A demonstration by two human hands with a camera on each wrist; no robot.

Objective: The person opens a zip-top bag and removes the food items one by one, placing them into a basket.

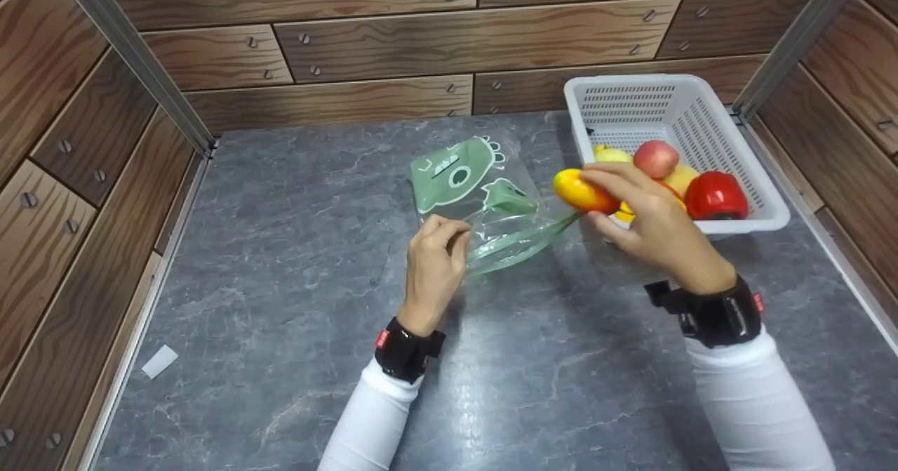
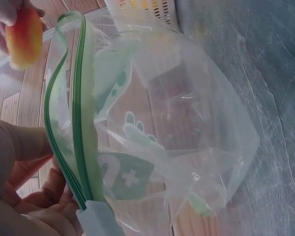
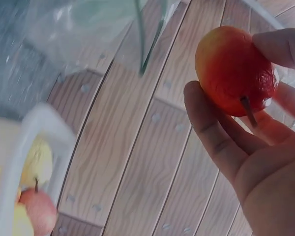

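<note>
A clear zip bag with green cartoon prints [image 1: 459, 176] lies on the table, its green zip edge raised and parted. My left hand [image 1: 433, 264] pinches this edge at its near end; in the left wrist view the pale slider [image 2: 99, 219] sits just below the fingers. Between the thumb and fingers of my right hand [image 1: 656, 225] is a red and yellow mango [image 3: 236, 71] with a short stem. It hangs in the air beside the far end of the bag's mouth, left of the white basket's front wall, outside the bag.
At the back right stands a white plastic basket [image 1: 772, 208] holding a red bell pepper [image 1: 717, 196], a reddish apple-like fruit [image 1: 657, 158] and several yellow fruits. A small white paper piece [image 1: 160, 361] lies at the left. Wood-patterned walls [image 1: 379, 50] enclose the table.
</note>
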